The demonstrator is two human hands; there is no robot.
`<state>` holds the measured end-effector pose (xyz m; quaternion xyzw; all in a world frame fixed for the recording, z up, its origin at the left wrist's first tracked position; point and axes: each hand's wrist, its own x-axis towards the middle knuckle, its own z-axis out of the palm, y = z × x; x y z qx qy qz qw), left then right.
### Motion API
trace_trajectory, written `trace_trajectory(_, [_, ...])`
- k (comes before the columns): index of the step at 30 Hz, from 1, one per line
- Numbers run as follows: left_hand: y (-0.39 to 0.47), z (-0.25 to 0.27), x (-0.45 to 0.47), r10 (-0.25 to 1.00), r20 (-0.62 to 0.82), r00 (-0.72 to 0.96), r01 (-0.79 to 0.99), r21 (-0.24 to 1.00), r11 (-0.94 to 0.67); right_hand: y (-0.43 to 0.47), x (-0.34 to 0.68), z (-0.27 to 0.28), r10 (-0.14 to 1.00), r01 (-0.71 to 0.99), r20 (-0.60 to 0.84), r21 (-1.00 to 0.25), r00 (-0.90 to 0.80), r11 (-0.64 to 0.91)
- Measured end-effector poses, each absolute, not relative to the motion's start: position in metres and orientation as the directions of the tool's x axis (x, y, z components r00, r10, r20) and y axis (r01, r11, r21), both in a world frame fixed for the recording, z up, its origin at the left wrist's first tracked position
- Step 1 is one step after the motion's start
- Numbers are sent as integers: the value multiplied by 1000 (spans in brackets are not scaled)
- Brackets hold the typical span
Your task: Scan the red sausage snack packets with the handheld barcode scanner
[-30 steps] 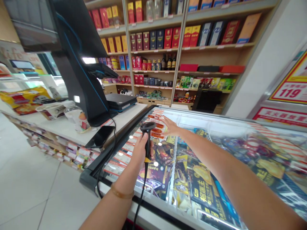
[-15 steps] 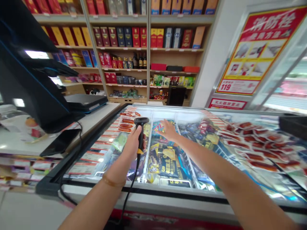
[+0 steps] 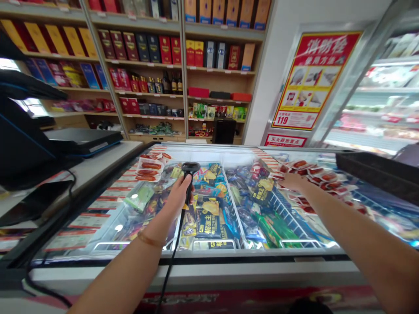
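My left hand (image 3: 181, 189) is wrapped round the handle of a black barcode scanner (image 3: 190, 168), held upright above the freezer's glass top. Its black cable (image 3: 173, 257) hangs down past my wrist. My right hand (image 3: 293, 181) reaches out to the near left part of a pile of vacuum-packed sausages (image 3: 327, 176) on the glass. The fingers are blurred and partly hidden, so whether they grip a pack I cannot tell. A smaller group of sausage packs (image 3: 149, 169) lies on the glass to the left of the scanner.
Under the glass, white wire baskets (image 3: 234, 205) hold colourful ice cream packets (image 3: 209, 218). A black tray (image 3: 376, 172) sits at the right. On the left counter stand a dark checkout machine (image 3: 22, 126) and a flat scale (image 3: 83, 139). Shelves of boxes (image 3: 139, 46) line the back wall.
My right hand has moved right, from above the middle basket to the sausage pile. The view has turned right. My left hand keeps hold of the barcode scanner.
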<state>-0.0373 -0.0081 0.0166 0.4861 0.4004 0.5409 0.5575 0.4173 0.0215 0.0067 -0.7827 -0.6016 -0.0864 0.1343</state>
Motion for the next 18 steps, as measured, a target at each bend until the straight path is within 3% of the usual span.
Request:
trace_trajectory(3, [-4,15,-42,995,61,76,-216,976,-43,32,403,8,919,950,245,-29,308,-310])
trace_trajectory(9, [-3,13,-41,994,58,91,-201,979,-39,69,297,-4,955,992,295,-116,-16,52])
trace_trajectory(13, [-5,12,-41,993,53,104,-207,978,-31,73,227,-20,873,958,483,-219,-60,186])
trace_trajectory(18, [-9,12,-38,987,47,154,-194,981,-17,71,211,-28,868,923,466,-231,-174,309])
